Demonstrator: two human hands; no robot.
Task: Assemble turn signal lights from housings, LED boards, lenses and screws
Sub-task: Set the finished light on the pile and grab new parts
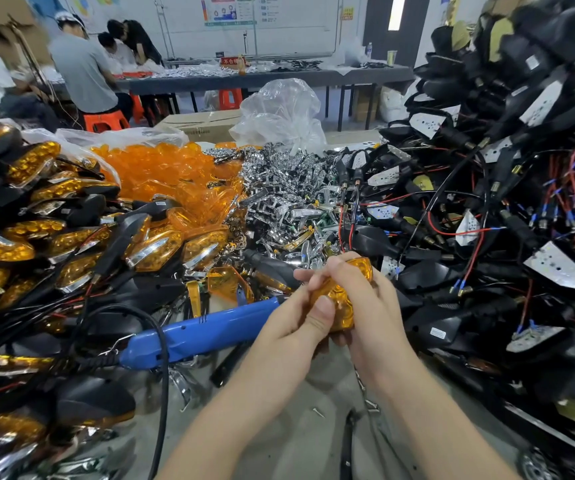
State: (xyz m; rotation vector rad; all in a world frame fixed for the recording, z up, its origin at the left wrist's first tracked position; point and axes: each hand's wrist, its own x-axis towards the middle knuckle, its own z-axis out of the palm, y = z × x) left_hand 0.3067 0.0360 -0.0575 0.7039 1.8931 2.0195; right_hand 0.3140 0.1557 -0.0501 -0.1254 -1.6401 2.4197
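1. While the amber lens (339, 303) is held just above the surface (320, 438), low in the middle of the view, both hands are seen closed round it. Its near edge is pinched by the left hand (296, 323), thumb on top, and its far side is wrapped by the curled fingers of the right hand (372, 299).
2. A black stalk (268, 268) is seen running out from beside the fingers. Whether it belongs to a housing under the lens cannot be told, since the underside is hidden.
3. The step is judged to be the seating of the lens on its housing. The rim should be lined up all the way round before any pressure is put on.
4. Pressure is best spread along the edge by both thumbs. If one corner is forced, the lens is likely to sit skewed.
5. Any wires should be tucked inside first, so that nothing is trapped in the seam.
6. The blue screwdriver (203, 330) is lying just left of the hands. Once the lens is flush, one hand can be freed for it while the piece is gripped firmly by the other.
7. The work is hemmed in by finished lights (71, 237) on the left, chrome reflectors (286, 188) behind and wired housings (487, 202) on the right. It is best done over the bare patch, where a dropped screw can be found.
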